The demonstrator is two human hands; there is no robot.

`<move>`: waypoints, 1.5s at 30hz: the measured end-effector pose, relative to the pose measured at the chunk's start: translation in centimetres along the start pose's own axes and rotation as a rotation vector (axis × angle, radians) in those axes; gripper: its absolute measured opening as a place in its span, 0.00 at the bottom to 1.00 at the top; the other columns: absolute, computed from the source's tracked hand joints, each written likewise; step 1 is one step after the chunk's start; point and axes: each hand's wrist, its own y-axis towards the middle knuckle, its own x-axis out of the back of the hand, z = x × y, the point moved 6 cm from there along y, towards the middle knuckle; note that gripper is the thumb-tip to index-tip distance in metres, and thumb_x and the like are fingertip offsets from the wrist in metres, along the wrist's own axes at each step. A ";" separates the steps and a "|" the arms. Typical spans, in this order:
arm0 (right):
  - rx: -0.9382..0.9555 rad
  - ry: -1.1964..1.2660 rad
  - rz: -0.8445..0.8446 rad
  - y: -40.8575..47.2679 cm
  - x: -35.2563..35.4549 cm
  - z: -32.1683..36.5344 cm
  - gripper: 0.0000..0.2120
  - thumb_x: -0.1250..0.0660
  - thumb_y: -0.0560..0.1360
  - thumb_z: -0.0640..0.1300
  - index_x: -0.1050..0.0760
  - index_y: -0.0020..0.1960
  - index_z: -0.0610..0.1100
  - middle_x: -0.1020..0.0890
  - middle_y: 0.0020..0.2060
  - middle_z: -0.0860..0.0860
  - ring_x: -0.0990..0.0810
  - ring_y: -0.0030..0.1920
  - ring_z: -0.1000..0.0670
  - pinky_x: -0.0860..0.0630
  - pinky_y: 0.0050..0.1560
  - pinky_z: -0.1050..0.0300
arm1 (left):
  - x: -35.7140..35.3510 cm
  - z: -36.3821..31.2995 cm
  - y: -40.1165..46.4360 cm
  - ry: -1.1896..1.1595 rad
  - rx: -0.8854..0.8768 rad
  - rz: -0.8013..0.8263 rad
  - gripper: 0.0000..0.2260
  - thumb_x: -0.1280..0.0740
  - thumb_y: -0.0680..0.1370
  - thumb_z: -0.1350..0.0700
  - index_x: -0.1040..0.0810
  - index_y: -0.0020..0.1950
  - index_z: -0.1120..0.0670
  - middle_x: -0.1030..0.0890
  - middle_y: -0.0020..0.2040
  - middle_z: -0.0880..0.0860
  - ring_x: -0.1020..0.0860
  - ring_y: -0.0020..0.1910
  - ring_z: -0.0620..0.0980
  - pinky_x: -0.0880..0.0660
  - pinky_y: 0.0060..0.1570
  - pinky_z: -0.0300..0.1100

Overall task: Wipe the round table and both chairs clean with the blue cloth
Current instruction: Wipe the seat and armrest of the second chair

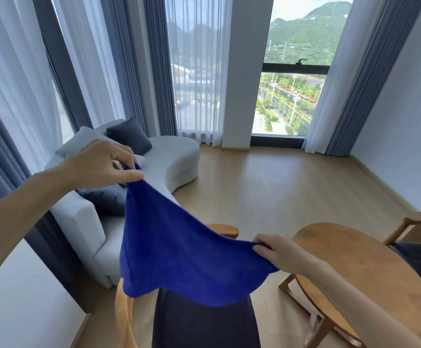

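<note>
The blue cloth (179, 249) hangs spread out in the air between my hands. My left hand (104, 164) pinches its upper corner, raised high at the left. My right hand (277, 252) pinches the opposite corner, lower and to the right. Below the cloth stands a wooden chair (124, 310) with a dark seat cushion, partly hidden by the cloth. The round wooden table (362, 267) is at the lower right, under my right forearm. A second wooden chair (415, 222) with a dark cushion shows at the right edge.
A pale grey curved sofa (172, 159) with dark cushions stands at the left behind the cloth. Tall windows with blue and sheer curtains (199, 71) line the far wall. Wooden floor (279, 187) stretches between the sofa and the table.
</note>
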 end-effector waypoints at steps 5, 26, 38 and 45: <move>0.010 -0.069 0.088 1.0 -0.8 -0.1 0.14 0.42 0.76 0.34 0.22 0.56 0.43 0.18 0.48 0.50 0.21 0.48 0.53 0.22 0.50 0.59 | -1.4 1.5 -0.3 -0.009 0.135 -0.088 0.23 0.27 0.73 0.56 0.31 0.21 0.53 0.26 0.24 0.50 0.31 0.25 0.46 0.34 0.32 0.35; 0.569 0.262 0.016 3.1 0.1 12.2 0.08 0.37 0.75 0.30 0.20 0.48 0.37 0.32 0.71 0.51 0.31 0.69 0.50 0.27 0.65 0.47 | -9.2 -7.3 1.0 -0.044 -0.244 0.322 0.13 0.35 0.64 0.68 0.39 0.27 0.58 0.19 0.34 0.52 0.24 0.36 0.49 0.29 0.38 0.43; 0.585 0.011 -0.013 3.7 -1.7 10.3 0.08 0.37 0.75 0.37 0.21 0.50 0.43 0.23 0.51 0.53 0.25 0.47 0.58 0.27 0.49 0.65 | -8.2 -7.1 1.0 -0.058 -0.197 0.288 0.15 0.35 0.65 0.68 0.38 0.27 0.55 0.18 0.37 0.53 0.22 0.38 0.47 0.30 0.38 0.34; 0.460 -0.102 0.100 3.4 -3.3 6.2 0.12 0.39 0.74 0.36 0.19 0.49 0.45 0.22 0.51 0.54 0.26 0.49 0.57 0.30 0.50 0.67 | -4.6 -6.9 1.3 -0.038 -0.187 0.149 0.15 0.34 0.64 0.71 0.38 0.26 0.58 0.18 0.37 0.44 0.23 0.37 0.43 0.30 0.36 0.32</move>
